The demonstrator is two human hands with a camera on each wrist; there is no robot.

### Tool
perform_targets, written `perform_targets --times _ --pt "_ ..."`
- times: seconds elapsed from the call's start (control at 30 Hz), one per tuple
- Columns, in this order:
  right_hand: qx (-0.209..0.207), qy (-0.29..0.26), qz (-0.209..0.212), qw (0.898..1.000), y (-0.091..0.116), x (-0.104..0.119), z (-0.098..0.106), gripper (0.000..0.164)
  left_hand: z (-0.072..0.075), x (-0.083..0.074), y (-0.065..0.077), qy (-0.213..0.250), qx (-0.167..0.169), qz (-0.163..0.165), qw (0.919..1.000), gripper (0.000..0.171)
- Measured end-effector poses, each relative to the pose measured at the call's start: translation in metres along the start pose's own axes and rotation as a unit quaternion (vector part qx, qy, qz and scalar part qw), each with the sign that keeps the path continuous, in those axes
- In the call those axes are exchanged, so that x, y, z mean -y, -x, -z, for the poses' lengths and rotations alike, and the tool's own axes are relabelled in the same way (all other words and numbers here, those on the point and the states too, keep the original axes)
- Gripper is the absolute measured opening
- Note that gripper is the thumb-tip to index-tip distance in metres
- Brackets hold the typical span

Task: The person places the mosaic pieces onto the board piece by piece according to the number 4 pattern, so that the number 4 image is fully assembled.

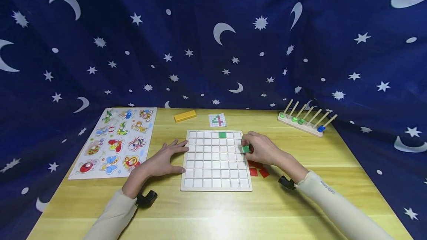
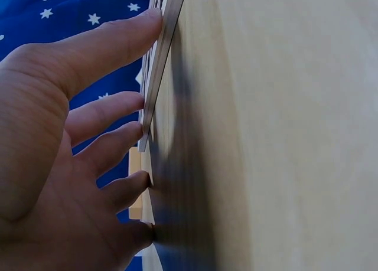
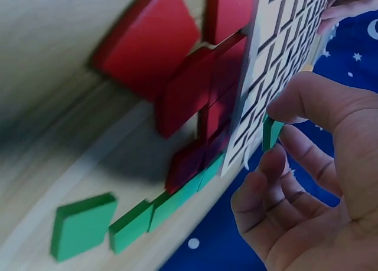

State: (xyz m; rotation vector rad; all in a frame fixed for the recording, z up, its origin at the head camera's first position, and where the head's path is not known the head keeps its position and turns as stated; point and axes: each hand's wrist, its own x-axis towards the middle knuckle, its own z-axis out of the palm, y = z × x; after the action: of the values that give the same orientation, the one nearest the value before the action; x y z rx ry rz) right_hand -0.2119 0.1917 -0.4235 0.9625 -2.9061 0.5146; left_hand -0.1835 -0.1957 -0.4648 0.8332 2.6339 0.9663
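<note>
A white gridded board lies flat on the table, with one green square tile set in its top row. My left hand rests at the board's left edge with fingers spread; in the left wrist view the thumb and some fingertips touch the rim. Over the board's right edge my right hand pinches another green tile between thumb and fingers. Red square tiles lie beside the board under that hand, some overlapping. Several loose green tiles form a row near them in the right wrist view.
Behind the board lie a small pattern card and a yellow block. An insect puzzle board is at the left. A pegged wooden stand with green and blue beads stands at the back right, before a starry blue cloth.
</note>
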Motion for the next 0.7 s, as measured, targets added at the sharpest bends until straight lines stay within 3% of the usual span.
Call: perform_targets --times 0.7 --pt "0.01 -0.032 0.017 0.999 -0.037 0.021 -0.017 0.026 -0.001 0.001 0.0 0.006 -0.002 0.003 1.0 0.075"
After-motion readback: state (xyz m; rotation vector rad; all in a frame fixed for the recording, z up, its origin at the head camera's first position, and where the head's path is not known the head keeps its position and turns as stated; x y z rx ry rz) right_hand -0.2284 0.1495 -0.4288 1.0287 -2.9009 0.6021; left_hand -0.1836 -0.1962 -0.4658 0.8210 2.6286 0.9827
